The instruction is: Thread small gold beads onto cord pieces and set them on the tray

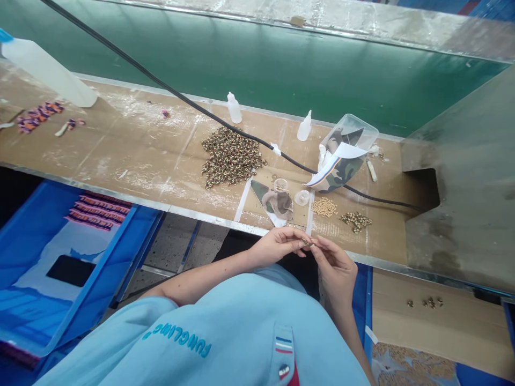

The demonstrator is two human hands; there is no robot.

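My left hand (284, 245) and my right hand (333, 262) meet at the bench's front edge, fingertips pinched together. Between them is a small brass-coloured piece (308, 243), mostly covered by the fingers; its exact kind is too small to make out. Just beyond my hands lies a camouflage cloth scrap (263, 195) with a small round clear dish (280, 185) at its edge. A second clear dish (301, 198) sits to its right. Close by are a patch of tiny tan beads (324, 207) and a small heap of brass-and-dark pieces (355, 221).
A large pile of brass-and-dark pieces (231, 155) lies mid-bench. Behind stand two small squeeze bottles, one left (234, 109), one right (304, 127). A clear tub (362, 128) holds camouflage cloth. A black cable (181, 95) crosses the bench. Blue bins (96, 257) stand below left.
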